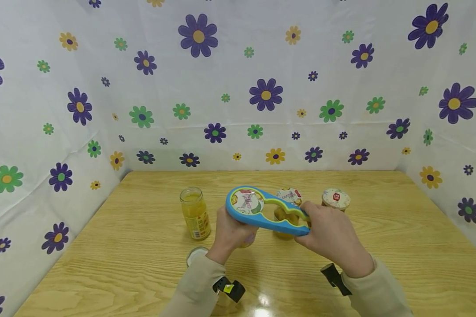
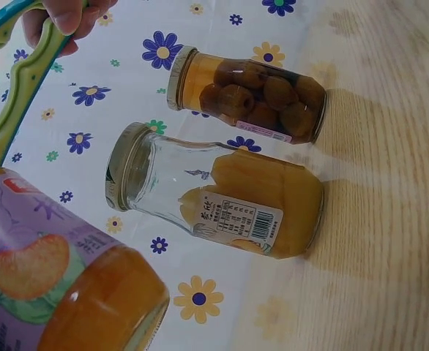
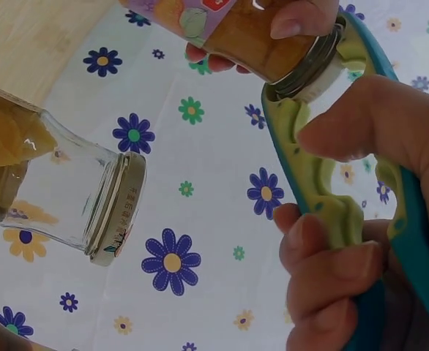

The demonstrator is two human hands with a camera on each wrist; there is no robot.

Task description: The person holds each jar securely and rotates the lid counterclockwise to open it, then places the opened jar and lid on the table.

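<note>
My left hand point(image 1: 231, 230) grips a glass jar point(image 2: 31, 270) of orange contents with a purple fruit label, lifted above the table and tilted. A blue and green jar opener point(image 1: 277, 225) encircles this jar's printed lid point(image 1: 247, 201). In the right wrist view, its wide end sits around the lid's rim. My right hand point(image 1: 329, 226) holds the opener by its two handles, with the fingers point(image 3: 331, 281) curled round one side. Most of the held jar is hidden by my left hand in the head view.
On the table, an uncovered jar point(image 1: 196, 215) of yellow contents stands at left, with a loose round lid point(image 1: 197, 254) nearer me. Behind the opener stands a lidded jar point(image 2: 233, 201) of yellow fruit. Another lidded jar point(image 2: 262, 99) of dark round fruit is farther right.
</note>
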